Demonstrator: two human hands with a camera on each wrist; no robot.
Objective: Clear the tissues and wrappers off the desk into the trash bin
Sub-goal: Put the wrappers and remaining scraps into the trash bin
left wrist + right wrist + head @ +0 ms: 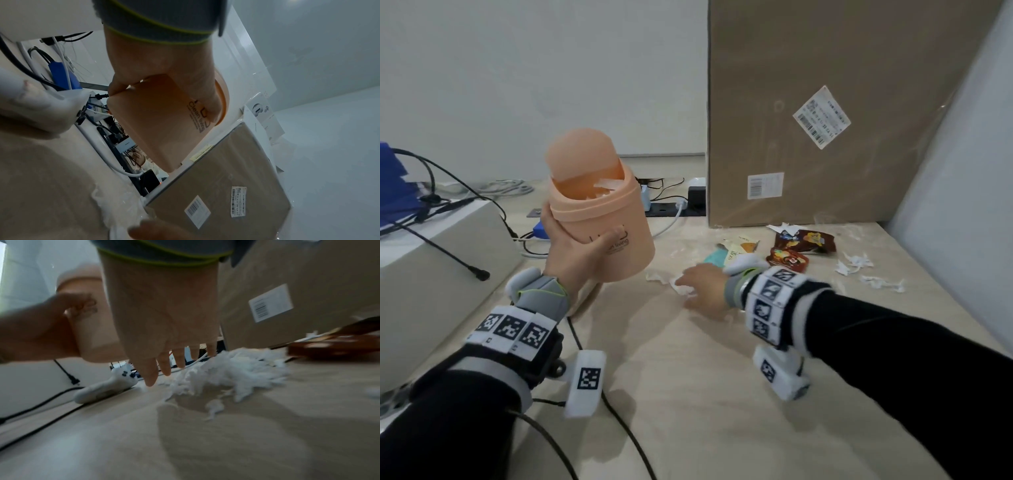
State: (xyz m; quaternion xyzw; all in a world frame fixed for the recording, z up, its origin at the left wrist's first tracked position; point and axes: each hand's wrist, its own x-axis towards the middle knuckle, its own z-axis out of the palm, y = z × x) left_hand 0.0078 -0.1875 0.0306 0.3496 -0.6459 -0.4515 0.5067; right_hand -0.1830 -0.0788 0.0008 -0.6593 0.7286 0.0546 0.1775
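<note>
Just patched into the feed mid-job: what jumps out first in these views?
The peach plastic trash bin with its swing lid, held above the pale wooden desk by the left hand. Right of it, the right hand reaches, fingers extended, to a pile of shredded white tissue. Beyond lie brown snack wrappers, in front of a big cardboard box.

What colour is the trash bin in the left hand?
Peach-orange all over, lid included; the trash bin shows best in the head view, gripped by the left hand.
</note>
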